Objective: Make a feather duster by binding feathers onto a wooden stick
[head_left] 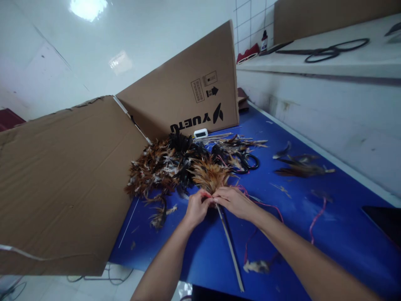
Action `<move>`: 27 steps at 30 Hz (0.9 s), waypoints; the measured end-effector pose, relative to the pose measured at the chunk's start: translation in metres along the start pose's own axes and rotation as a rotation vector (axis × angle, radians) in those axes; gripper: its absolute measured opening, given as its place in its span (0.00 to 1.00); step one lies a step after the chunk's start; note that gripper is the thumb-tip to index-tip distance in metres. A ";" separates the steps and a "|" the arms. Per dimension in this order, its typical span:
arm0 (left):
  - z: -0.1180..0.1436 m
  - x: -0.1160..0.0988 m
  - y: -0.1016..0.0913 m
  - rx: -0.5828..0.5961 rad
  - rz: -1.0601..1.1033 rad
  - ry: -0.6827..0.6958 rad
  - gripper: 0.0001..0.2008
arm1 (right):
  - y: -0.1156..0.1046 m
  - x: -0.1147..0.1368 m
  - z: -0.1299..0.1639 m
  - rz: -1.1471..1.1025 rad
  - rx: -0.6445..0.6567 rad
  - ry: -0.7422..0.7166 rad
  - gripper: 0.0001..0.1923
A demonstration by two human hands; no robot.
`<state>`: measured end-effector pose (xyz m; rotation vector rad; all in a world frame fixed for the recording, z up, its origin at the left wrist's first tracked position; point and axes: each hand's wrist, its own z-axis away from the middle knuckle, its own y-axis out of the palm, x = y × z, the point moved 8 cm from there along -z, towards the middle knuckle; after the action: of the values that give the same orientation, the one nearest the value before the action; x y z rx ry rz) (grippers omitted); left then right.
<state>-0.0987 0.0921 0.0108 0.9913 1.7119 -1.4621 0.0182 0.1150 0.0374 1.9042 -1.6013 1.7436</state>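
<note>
- Feather bundle [209, 174] fans out just beyond the fingertips, its base pinched between both hands
- Left hand [196, 207] closed on the base, touching the right hand [233, 201], also closed there
- Thin stick [230, 246] runs from under the fingers toward the person
- Red thread [266, 205] trails beside the right wrist

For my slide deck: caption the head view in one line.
Both hands, left hand and right hand, pinch a feather bundle onto a thin stick over a blue table.

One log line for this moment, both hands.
left hand: grips feather bundle | right hand: pinches bundle on stick | red thread: beside
</note>
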 end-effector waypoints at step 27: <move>0.004 0.012 -0.004 -0.109 0.352 -0.167 0.11 | 0.004 -0.021 0.001 -0.029 -0.188 0.099 0.09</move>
<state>-0.1076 0.0890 0.0018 1.0212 1.3997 -1.1753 0.0204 0.1253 0.0182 1.7197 -1.6292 1.5874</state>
